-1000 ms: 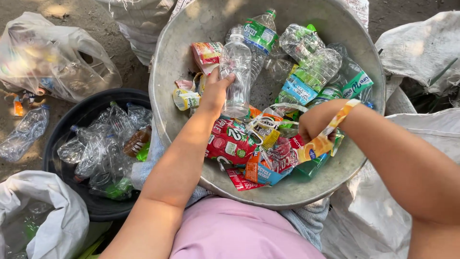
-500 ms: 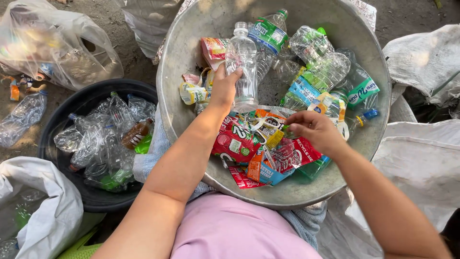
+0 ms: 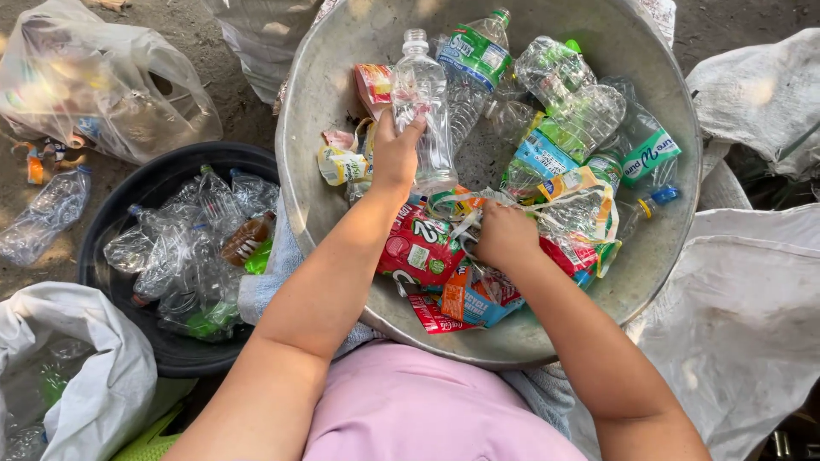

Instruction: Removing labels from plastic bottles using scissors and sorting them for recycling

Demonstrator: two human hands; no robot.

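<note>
Clear crinkled plastic fills the left: a knotted bag (image 3: pixel 102 85) on the dirt, then a black tub (image 3: pixel 120 230) heaped with crushed, label-free bottles.

In the wide, dull metal basin (image 3: pixel 325 77), the left hand (image 3: pixel 395 155) grips a clear ribbed bottle (image 3: pixel 423 102) low on its body. The fingers wrap its left side and their tips curl over the front; the capless neck stands above them, pointing to the basin's far wall. Half a second ago the hand was just closing on this bottle among the others; now the bottle is lifted clear and more upright.

Below the wrist lies a red label (image 3: pixel 418 248), glossy and creased, atop more torn wrappers in orange and blue.

The right hand (image 3: pixel 506 235) rests knuckles-up on that heap, fingers curled shut into a tangle of thin label strips (image 3: pixel 572 201). A second ago it held yellow-orange strips at the heap's right edge; it now sits further left, nearer the basin's middle.

Further right, a green-labelled bottle (image 3: pixel 478 51) and squashed clear bottles with green and blue labels (image 3: pixel 581 102) lie against the basin's far side. Coarse white woven sacks (image 3: pixel 752 290) flank the basin on the right.
</note>
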